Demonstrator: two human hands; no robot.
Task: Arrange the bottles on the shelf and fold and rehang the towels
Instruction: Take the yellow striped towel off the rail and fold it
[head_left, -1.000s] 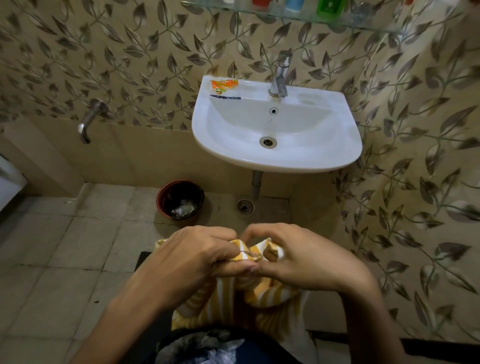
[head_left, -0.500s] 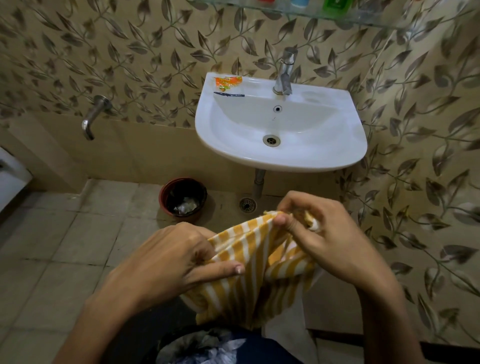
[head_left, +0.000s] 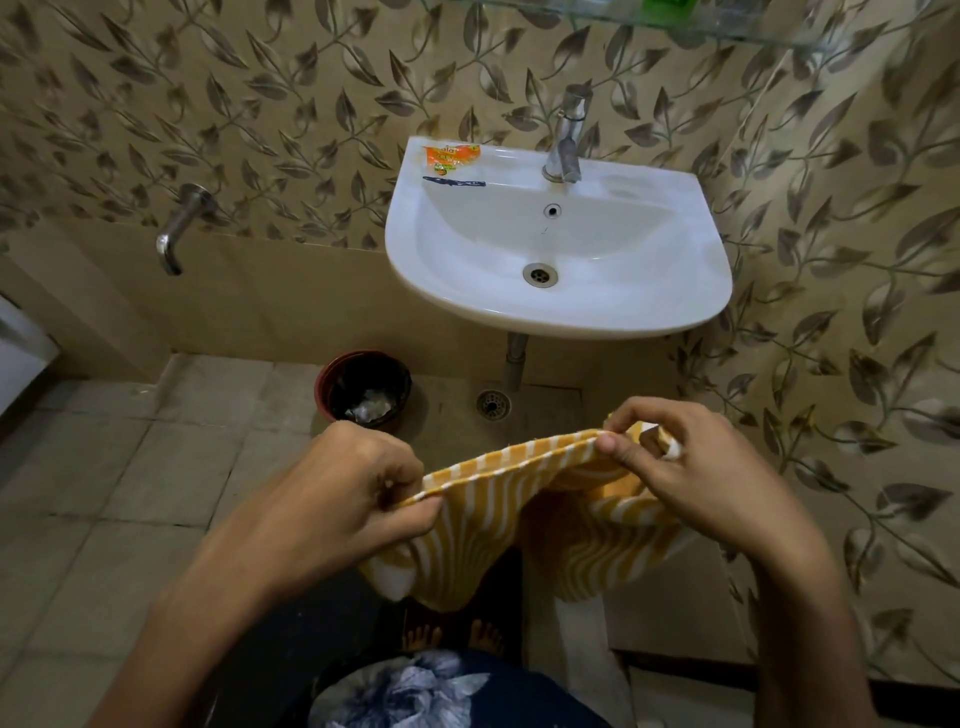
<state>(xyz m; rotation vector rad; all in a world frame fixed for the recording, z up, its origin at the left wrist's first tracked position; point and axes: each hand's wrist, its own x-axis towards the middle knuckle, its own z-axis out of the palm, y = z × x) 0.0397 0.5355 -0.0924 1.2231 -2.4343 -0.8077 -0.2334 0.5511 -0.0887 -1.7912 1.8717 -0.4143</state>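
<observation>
A yellow and white striped towel (head_left: 524, 514) hangs in front of me, below the sink. My left hand (head_left: 343, 493) pinches its upper edge at the left end. At the right end, my right hand (head_left: 691, 467) pinches the same edge, a little higher. The edge is stretched between both hands and the rest of the cloth sags in folds beneath. The glass shelf (head_left: 737, 23) runs along the top edge of the view; a green item (head_left: 667, 4) on it is barely visible, and the bottles are out of frame.
A white wall sink (head_left: 561, 312) with a steel tap (head_left: 566, 137) is ahead; an orange sachet (head_left: 449, 156) lies on its rim. A dark red bin (head_left: 363, 387) and a floor drain (head_left: 493, 404) are below it. A wall spout (head_left: 179, 228) sticks out at left. Tiled wall close at right.
My hands were together bunching the towel; they have moved apart, the right one up and to the right, and the towel's top edge is now stretched between them.
</observation>
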